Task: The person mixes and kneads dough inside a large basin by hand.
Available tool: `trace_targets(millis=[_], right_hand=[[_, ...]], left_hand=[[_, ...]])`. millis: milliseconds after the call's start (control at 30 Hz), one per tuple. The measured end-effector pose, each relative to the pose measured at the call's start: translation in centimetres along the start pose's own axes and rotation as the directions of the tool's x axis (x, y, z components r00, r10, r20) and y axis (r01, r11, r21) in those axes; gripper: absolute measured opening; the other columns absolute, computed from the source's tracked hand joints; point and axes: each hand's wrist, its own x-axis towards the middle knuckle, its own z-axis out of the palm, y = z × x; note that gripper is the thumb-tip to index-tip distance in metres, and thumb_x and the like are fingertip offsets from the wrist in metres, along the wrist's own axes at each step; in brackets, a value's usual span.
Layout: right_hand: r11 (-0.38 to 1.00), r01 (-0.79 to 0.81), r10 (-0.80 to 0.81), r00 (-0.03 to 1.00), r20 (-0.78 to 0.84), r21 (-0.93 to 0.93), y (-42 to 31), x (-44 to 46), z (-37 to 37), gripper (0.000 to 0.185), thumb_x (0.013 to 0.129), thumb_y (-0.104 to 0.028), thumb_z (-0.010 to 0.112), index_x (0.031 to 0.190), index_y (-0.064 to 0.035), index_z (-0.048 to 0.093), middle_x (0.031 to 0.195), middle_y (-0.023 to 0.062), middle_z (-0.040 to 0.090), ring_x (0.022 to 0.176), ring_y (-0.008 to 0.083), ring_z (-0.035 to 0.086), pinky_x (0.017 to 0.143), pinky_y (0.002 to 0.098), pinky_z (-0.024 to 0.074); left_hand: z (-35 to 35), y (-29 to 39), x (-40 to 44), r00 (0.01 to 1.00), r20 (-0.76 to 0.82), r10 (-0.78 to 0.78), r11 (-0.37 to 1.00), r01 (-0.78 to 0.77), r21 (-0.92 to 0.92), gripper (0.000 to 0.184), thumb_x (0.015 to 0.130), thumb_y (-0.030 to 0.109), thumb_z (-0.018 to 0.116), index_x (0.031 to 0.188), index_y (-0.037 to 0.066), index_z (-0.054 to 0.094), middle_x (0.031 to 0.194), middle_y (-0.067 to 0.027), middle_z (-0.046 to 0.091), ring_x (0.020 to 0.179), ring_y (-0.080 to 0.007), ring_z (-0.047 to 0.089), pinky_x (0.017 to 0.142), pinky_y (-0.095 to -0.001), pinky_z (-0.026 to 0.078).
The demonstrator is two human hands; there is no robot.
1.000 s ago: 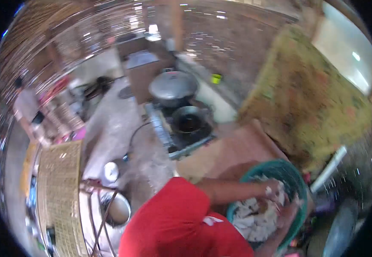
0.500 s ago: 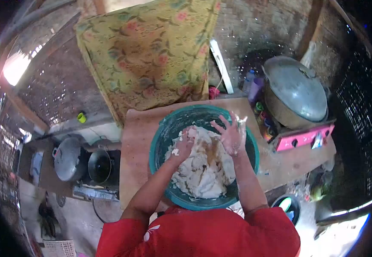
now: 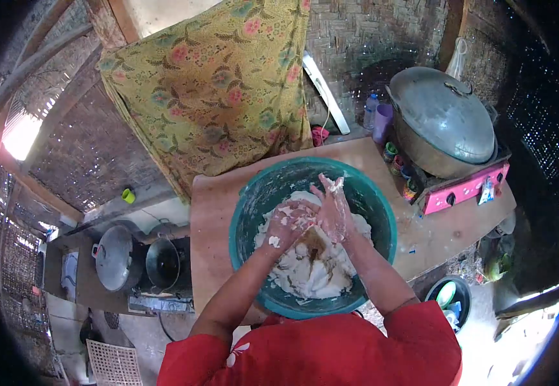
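A large teal basin [image 3: 392,238] holds a mass of white dough [image 3: 318,276] with a brown wet patch in its middle. Over the dough, my left hand [image 3: 294,222] reaches across, its dough-smeared fingers against the palm side of my right hand [image 3: 335,209]. The right one is raised on edge, fingers stretched toward the far rim and coated with sticky white bits. Neither hand grips a separate object. Some of the dough behind them is hidden by the hands.
The basin stands on a wooden table [image 3: 212,241]. At right, a big lidded pot [image 3: 443,122] sits on a pink stove [image 3: 466,193], beside a purple cup [image 3: 383,122] and several small packs. Lower left are a lidded pot [image 3: 117,257] and a wok [image 3: 163,264]. A floral cloth [image 3: 215,90] hangs behind.
My left hand has lifted off the dough and moved right to meet my right hand. The right hand has shifted slightly left and turned on edge. The camera view has shifted a little.
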Motion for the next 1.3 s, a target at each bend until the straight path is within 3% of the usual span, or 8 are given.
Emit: trace_targets(millis=[167, 200, 267, 500, 733, 933, 1233, 1300], right_hand=[[0.998, 0.006, -0.009, 0.999, -0.049, -0.067, -1.0, -0.2, -2.1, 0.083, 0.08, -0.066, 0.039, 0.141, -0.0206, 0.004, 0.145, 0.0132, -0.001, 0.118, 0.0391, 0.035, 0.085, 0.0515, 0.0425], [0.9, 0.032, -0.074, 0.994, -0.08, -0.435, -0.9, 0.2, -3.1, 0.069, 0.082, -0.057, 0.044, 0.133, -0.0169, 0.02, 0.135, 0.014, 0.017, 0.11, 0.0341, 0.042, 0.083, 0.0451, 0.0436], [0.342, 0.025, -0.215, 0.975, -0.052, -0.939, -1.0, 0.9, -3.9, 0.043, 0.086, -0.038, 0.054, 0.118, -0.0095, 0.051, 0.115, 0.0154, 0.054, 0.094, 0.024, 0.057, 0.079, 0.0324, 0.0456], [0.14, 0.216, -0.33, 0.93, 0.16, -0.966, 0.6, 0.3, -2.4, 0.017, 0.079, -0.011, 0.058, 0.093, -0.0014, 0.062, 0.084, 0.0113, 0.064, 0.079, 0.0214, 0.062, 0.07, 0.0308, 0.0464], [0.158, 0.105, -0.37, 0.928, 0.04, -0.982, -0.9, 0.0, -0.4, 0.016, 0.077, -0.005, 0.061, 0.092, -0.0035, 0.063, 0.08, 0.0103, 0.063, 0.077, 0.0194, 0.061, 0.071, 0.0299, 0.0467], [-0.152, 0.671, -0.105, 0.719, 0.687, -0.725, 2.7, -2.1, 3.2, 0.025, 0.075, -0.006, 0.06, 0.1, -0.0089, 0.063, 0.103, 0.0097, 0.061, 0.1, 0.0277, 0.055, 0.087, 0.0387, 0.043], [-0.338, 0.466, 0.187, 0.885, 0.427, -0.818, 6.7, -1.7, 1.3, 0.021, 0.077, -0.014, 0.057, 0.096, -0.0071, 0.062, 0.09, 0.0168, 0.061, 0.083, 0.0328, 0.06, 0.071, 0.0404, 0.0485], [-0.204, 0.394, -0.164, 0.889, 0.428, -0.896, 3.5, -2.8, 4.9, 0.02, 0.078, -0.015, 0.057, 0.094, -0.0044, 0.062, 0.087, 0.0164, 0.062, 0.081, 0.0316, 0.06, 0.07, 0.0379, 0.0474]], left_hand=[[0.6, 1.1, 0.1, 0.988, 0.077, -0.137, 0.918, 0.156, -0.364, 0.03, 0.072, 0.018, 0.066, 0.1, 0.012, 0.059, 0.111, -0.0108, 0.056, 0.096, -0.0318, 0.056, 0.088, -0.0394, 0.043], [0.8, 1.3, 0.0, 0.973, 0.108, -0.202, 0.837, 0.229, -0.498, 0.03, 0.072, 0.017, 0.065, 0.101, 0.013, 0.059, 0.113, -0.0108, 0.055, 0.096, -0.032, 0.056, 0.089, -0.0395, 0.042], [2.8, -0.5, -0.8, 0.986, 0.155, 0.053, 0.99, -0.071, 0.118, 0.029, 0.079, 0.022, 0.055, 0.107, 0.021, 0.061, 0.123, -0.0077, 0.049, 0.116, -0.0315, 0.041, 0.095, -0.0448, 0.034], [-0.1, 0.6, -0.3, 0.976, 0.219, 0.019, 0.986, -0.054, 0.158, 0.048, 0.071, 0.031, 0.064, 0.118, 0.026, 0.055, 0.146, -0.0048, 0.013, 0.125, -0.0361, 0.028, 0.1, -0.0531, 0.026], [0.5, 0.4, -0.9, 0.977, 0.214, -0.019, 0.937, -0.057, 0.344, 0.054, 0.072, 0.043, 0.059, 0.123, 0.028, 0.05, 0.144, -0.0039, 0.021, 0.129, -0.0325, 0.023, 0.103, -0.0583, 0.013], [0.7, -3.0, -2.3, 0.919, 0.322, -0.228, 0.934, 0.113, 0.339, 0.054, 0.078, 0.047, 0.05, 0.128, 0.027, 0.044, 0.139, -0.0049, 0.03, 0.129, -0.0322, 0.024, 0.101, -0.0613, 0.013], [1.9, -3.7, -2.9, 0.801, 0.388, -0.455, 0.864, 0.291, 0.412, 0.061, 0.07, 0.049, 0.06, 0.126, 0.029, 0.046, 0.141, -0.0029, 0.026, 0.129, -0.0355, 0.02, 0.097, -0.065, 0.018], [1.1, -2.9, -2.2, 0.898, 0.206, -0.389, 0.863, 0.277, 0.422, 0.061, 0.069, 0.048, 0.061, 0.125, 0.029, 0.047, 0.143, -0.0053, 0.022, 0.129, -0.0402, 0.018, 0.096, -0.0662, 0.017]])
